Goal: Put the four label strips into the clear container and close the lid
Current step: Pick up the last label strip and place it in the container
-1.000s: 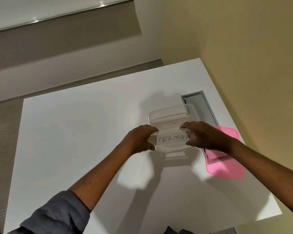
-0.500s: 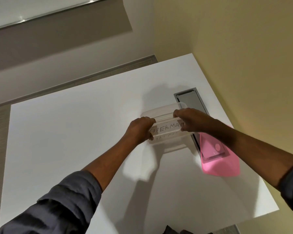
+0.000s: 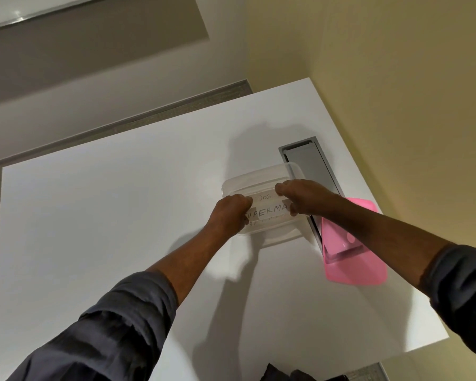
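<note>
A clear plastic container [image 3: 254, 177] sits on the white table [image 3: 99, 215] near its right side. Both hands reach into it. My left hand [image 3: 230, 214] and my right hand [image 3: 304, 198] pinch the two ends of a white label strip [image 3: 267, 211] lettered "SUPERMAN", held flat inside the container. Behind it lies a strip [image 3: 263, 198] marked "DOG". A third strip [image 3: 264, 223] with faint writing shows just in front. The pink lid [image 3: 353, 259] lies on the table to the right of the container.
A grey metal cable slot [image 3: 307, 160] is set into the table behind and to the right of the container; the pink lid partly covers it. A yellow wall runs close along the table's right edge. Dark cloth shows at the bottom edge [image 3: 294, 375].
Both hands carried the "SUPERMAN" strip from above the container's front edge down into it. The "DOG" strip now shows behind it. The camera view shifted slightly.
</note>
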The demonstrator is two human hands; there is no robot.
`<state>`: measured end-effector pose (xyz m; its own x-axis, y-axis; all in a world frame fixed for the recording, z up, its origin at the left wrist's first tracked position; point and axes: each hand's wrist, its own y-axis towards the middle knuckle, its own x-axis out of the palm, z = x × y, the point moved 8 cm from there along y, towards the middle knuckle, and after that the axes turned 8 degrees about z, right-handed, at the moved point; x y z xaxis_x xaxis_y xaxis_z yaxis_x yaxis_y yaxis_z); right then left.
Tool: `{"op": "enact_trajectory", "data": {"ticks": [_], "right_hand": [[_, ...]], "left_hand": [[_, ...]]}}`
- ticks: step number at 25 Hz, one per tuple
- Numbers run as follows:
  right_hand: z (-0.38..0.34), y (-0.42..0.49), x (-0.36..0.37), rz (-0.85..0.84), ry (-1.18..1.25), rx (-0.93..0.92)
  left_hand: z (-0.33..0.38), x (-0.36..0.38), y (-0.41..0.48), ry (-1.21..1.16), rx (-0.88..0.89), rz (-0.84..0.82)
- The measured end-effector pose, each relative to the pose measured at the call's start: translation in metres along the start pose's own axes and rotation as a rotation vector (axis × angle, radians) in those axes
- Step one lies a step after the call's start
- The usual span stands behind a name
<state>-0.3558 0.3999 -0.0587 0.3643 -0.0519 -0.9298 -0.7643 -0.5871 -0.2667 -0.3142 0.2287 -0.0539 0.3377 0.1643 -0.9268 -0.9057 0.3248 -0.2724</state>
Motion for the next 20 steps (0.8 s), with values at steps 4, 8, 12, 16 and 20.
{"op": "enact_trajectory", "data": {"ticks": [4, 8, 12, 16, 20], "right_hand": [[0.008, 0.003, 0.009, -0.011, 0.021, 0.037], [0.01, 0.005, 0.013, 0.006, 0.017, 0.055], [0.009, 0.006, 0.015, 0.021, 0.002, 0.053], [0.008, 0.006, 0.015, 0.037, -0.002, 0.048], [0.008, 0.005, 0.015, 0.05, 0.002, 0.05]], "left_hand": [[0.003, 0.008, 0.003, 0.02, 0.03, -0.014], [0.005, 0.014, 0.007, 0.041, 0.039, -0.036], [0.006, 0.022, 0.01, 0.121, 0.059, -0.07], [0.009, 0.025, 0.012, 0.182, 0.061, -0.074], [0.011, 0.025, 0.013, 0.248, 0.062, -0.052]]}}
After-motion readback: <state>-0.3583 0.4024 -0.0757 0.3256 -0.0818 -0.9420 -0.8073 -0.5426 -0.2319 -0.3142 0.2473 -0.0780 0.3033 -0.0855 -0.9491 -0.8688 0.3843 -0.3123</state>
